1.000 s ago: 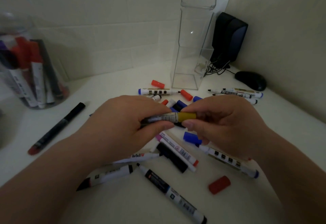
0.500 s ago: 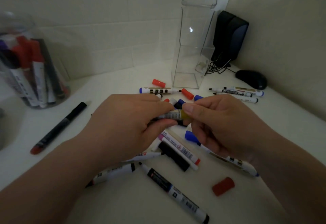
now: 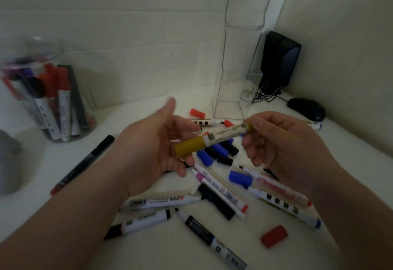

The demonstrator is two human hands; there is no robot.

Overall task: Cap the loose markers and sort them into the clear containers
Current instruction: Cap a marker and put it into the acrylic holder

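Clear tall holder stood at the back, and the clear round jar of markers sat far left. Right hand pinched the yellow-capped marker by its tail above the loose pile. Left hand was spread open under its cap, maybe touching it, kinda blurry.

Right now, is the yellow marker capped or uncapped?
Capped: a yellow cap covers one end of the marker; the right hand holds the other.
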